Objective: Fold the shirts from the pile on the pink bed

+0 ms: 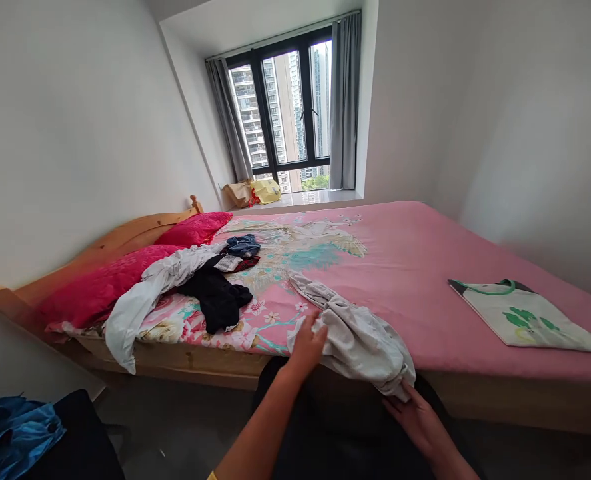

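Note:
A crumpled light grey-white garment lies at the near edge of the bed, partly hanging over it. At its left end is my left hand, fingers apart and loosely bent against the cloth. My right hand pinches the garment's lower right end at the bed's edge, fingertips partly hidden by fabric. Flat on the bed to the right is a folded white T-shirt with a green collar and a green leaf print.
Left on the bed is a heap with a white garment, black clothing and blue denim. Pink pillows rest by the wooden headboard. A blue item lies at lower left. Bags sit on the windowsill.

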`<control>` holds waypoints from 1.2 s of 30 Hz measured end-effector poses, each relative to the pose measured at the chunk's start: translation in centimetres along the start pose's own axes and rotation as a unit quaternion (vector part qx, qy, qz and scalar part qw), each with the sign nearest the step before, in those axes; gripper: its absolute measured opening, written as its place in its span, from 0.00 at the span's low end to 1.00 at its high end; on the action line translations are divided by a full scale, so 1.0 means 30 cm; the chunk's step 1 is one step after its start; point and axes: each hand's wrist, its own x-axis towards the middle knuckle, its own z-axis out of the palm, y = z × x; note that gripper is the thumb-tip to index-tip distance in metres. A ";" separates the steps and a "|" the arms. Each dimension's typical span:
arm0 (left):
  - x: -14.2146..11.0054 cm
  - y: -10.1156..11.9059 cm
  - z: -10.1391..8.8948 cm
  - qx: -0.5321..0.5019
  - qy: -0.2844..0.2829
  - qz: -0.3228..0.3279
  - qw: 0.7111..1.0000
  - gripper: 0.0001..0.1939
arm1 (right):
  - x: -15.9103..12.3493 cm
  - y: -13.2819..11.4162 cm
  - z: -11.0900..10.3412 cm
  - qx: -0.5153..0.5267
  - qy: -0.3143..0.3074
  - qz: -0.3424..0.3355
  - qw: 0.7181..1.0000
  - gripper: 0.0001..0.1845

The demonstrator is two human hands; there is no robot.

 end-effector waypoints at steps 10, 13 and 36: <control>-0.073 -0.124 0.051 0.034 0.023 -0.008 0.999 0.10 | -0.007 -0.002 0.014 0.155 0.090 0.032 0.983 0.24; -0.218 -0.153 0.073 0.010 0.093 0.062 0.994 0.02 | -0.024 -0.012 0.023 0.038 0.210 -0.088 0.973 0.26; -0.394 0.022 -0.027 -0.195 -0.102 0.116 0.968 0.29 | -0.305 -0.332 0.324 0.166 -0.059 -0.015 0.984 0.17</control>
